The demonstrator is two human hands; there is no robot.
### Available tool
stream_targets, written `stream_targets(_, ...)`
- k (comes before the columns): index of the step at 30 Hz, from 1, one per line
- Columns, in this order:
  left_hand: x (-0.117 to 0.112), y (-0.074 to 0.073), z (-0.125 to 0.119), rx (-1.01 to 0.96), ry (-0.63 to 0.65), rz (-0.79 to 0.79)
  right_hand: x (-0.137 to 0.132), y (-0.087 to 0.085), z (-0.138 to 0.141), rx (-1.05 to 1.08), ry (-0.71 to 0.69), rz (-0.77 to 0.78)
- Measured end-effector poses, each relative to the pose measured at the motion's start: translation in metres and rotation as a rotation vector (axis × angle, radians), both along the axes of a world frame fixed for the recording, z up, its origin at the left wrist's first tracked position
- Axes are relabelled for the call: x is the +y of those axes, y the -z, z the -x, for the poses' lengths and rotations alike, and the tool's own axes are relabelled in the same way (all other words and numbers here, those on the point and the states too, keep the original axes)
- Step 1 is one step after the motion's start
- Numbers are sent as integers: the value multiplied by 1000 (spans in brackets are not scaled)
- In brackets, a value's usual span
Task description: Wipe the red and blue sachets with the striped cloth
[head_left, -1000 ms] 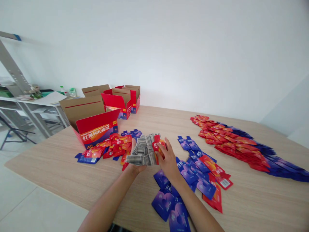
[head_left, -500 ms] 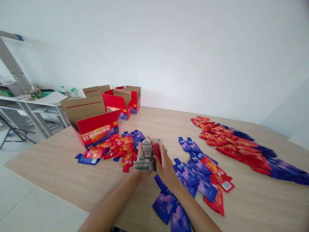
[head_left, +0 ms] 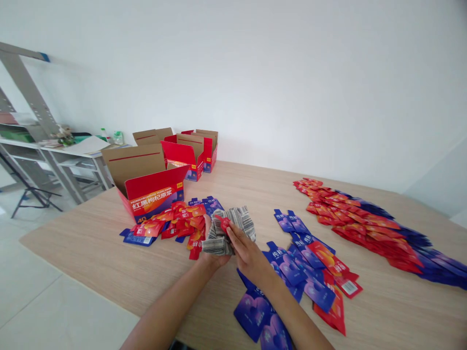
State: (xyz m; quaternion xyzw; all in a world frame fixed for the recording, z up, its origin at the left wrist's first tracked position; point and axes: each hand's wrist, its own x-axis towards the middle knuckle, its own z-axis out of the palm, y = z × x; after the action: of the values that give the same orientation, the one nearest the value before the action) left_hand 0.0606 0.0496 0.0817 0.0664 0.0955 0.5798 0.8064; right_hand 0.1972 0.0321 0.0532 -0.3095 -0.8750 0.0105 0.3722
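Note:
My left hand [head_left: 213, 263] is closed from below around a crumpled grey striped cloth [head_left: 245, 219], held over the table. My right hand [head_left: 251, 260] presses its fingers on a red pouch [head_left: 223, 222] lying against the cloth. Only a small red end of that pouch shows; the rest is hidden by fingers and cloth. Just left of the hands is a pile of red pouches [head_left: 178, 218], with blue ones among them. Flat blue pouches [head_left: 288, 267] are spread to the right of my right forearm, together with several red pouches [head_left: 330, 260].
An open red carton [head_left: 156, 192] with brown flaps stands at the left. Behind it are more open cartons [head_left: 186, 153] near the wall. A long overlapping row of red and blue pouches [head_left: 365, 223] lies at the right. Metal-framed desks [head_left: 78, 160] stand beyond the table's left edge.
The cloth has opened out and spread to the right. The red pouch, earlier upright in a fold of the cloth, now lies over it under my right fingers. The view has shifted slightly left.

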Motion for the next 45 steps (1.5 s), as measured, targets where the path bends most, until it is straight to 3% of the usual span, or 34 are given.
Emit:
stream_targets(8, 8, 6, 2, -2, -36, 13, -10, 17, 23, 64, 124, -45)
stream_targets(16, -7, 0, -18, 40, -6, 47, -7, 19, 16, 179, 243, 22)
stream_targets(26, 11, -5, 10, 91, -133, -65, -14, 5, 19, 146, -55, 58)
stream_targets(29, 17, -2, 15, 98, -171, -103, -15, 7, 22, 153, -83, 99)
stream_targets(31, 20, 0, 14, 81, -191, -111, -15, 12, 23, 214, -30, 137)
stream_targets(36, 11, 4, 0, 59, -77, -79, -14, 20, 28, 397, 199, 141)
stream_targets(41, -5, 9, -15, 39, 34, -10, -15, 16, 28, 416, 225, 103)
stream_targets(45, -8, 9, -18, 63, 96, -84, -11, 6, 18, 622, 285, 136)
